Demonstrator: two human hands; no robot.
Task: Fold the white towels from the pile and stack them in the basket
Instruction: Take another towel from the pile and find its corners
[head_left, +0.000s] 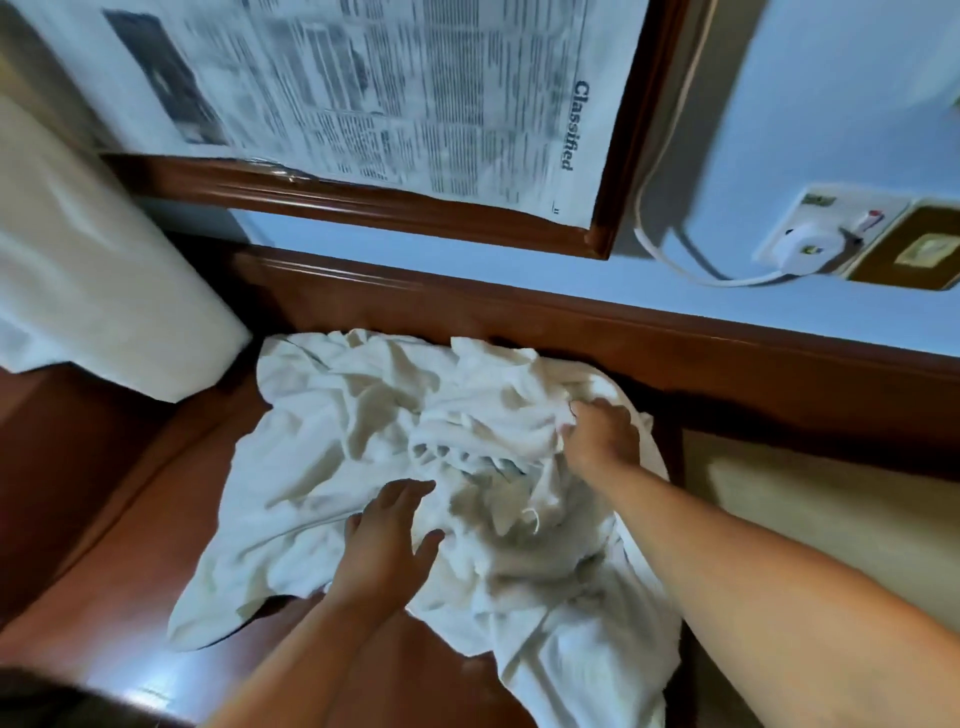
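In the head view, a pile of crumpled white cloth towels (363, 415) is seen spread over a reddish-brown polished wooden bench (104, 467). The pile is pushed up against the bench's raised back edge. One loose end of it is trailed over the near edge towards the viewer.

The left hand (387, 545) is laid flat on the near-left part of the pile. Its fingers are straight and slightly spread, and nothing is gripped by it. The cloth lies under the palm and fans out to the left and ahead of it.

The right hand (602, 434) is placed on the far-right part of the pile, close to the back edge. Its fingers are curled into a bunched fold of towel, which is held in them. The bulk of the pile lies to the left of this grip and between the two hands.

A thick white padded roll (93, 291) is seen at the bench's left end, and a cream cushion (831, 509) lies just beside the pile on the right. On the pale blue wall above, a newspaper sheet (389, 93) is set inside a dark wooden frame (363, 200). A white plug (802, 247) with a white cable (670, 254) is fitted into a wall socket.
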